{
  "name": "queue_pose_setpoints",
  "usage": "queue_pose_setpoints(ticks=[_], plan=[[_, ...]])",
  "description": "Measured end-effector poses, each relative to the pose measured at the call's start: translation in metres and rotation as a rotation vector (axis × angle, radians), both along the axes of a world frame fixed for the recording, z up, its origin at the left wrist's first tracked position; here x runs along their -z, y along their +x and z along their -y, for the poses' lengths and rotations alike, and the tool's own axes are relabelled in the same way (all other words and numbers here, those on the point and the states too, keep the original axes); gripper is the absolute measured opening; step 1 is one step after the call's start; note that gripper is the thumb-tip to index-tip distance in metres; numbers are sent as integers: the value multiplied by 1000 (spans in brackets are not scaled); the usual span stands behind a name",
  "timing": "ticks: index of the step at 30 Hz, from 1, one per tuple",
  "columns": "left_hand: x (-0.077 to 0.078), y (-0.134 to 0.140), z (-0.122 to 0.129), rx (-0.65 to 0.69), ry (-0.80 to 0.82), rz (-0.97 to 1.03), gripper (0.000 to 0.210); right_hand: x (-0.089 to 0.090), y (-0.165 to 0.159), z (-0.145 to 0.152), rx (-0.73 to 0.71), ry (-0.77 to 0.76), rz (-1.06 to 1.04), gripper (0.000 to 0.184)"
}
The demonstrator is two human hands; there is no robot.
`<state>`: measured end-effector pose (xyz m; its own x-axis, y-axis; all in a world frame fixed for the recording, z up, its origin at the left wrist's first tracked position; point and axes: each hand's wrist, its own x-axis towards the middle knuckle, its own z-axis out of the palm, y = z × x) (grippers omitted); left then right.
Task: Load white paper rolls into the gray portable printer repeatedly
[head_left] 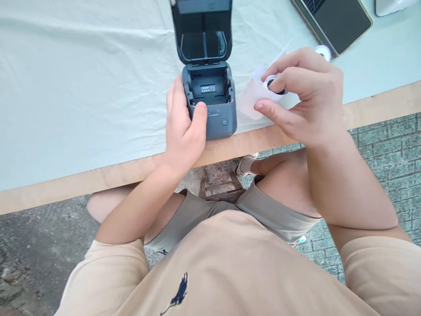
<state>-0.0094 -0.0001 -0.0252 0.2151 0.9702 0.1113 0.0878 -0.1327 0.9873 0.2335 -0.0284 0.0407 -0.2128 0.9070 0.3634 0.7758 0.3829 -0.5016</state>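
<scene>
Seated at a table (82, 184) spread with pale cloth (82, 87), gripping a dark grey portable printer (215, 125) with the left hand (184, 131), fingers along the left wall, thumb over the front rim. Set upright at the table's front edge, lid (204, 22) swung back, with a small printed sticker (208, 88) showing inside the open bay (200, 78). Just to the right, near the same edge, a white paper roll (251, 96), pinched between thumb and curled fingers of the right hand (312, 98) beside the ringed core, outer turns slack, one corner sticking up. Impossible to tell whether resting on the cloth. Likely light, springy, a little slippery, easily creased and quick to unwind; best taken by the core and ends, with a gentle wrap around the coil, rather than by the loose flap. For the printer, probably hard, smooth plastic of modest weight; best gripped by the side walls, not by the raised lid. Behind the right hand, farther from the front edge, a second roll (324, 52), partly hidden, near a laptop (342, 26) cut off by the frame, with a white object (393, 6) beyond.
</scene>
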Motion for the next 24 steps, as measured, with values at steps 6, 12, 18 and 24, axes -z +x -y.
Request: queue_pose_setpoints(ticks=[6,12,18,24], plan=[[-48,0,21,212,359,49,61,-7,-13,10,-375,15,-262,27],[-40,14,18,228,468,238,60,-5,-22,9,-430,-19,-351,32],[-56,7,23,204,137,107,38,-7,-21,7,-454,-63,-368,32],[-29,6,4,181,285,249,45,-7,-21,7,-448,-92,-360,31]])
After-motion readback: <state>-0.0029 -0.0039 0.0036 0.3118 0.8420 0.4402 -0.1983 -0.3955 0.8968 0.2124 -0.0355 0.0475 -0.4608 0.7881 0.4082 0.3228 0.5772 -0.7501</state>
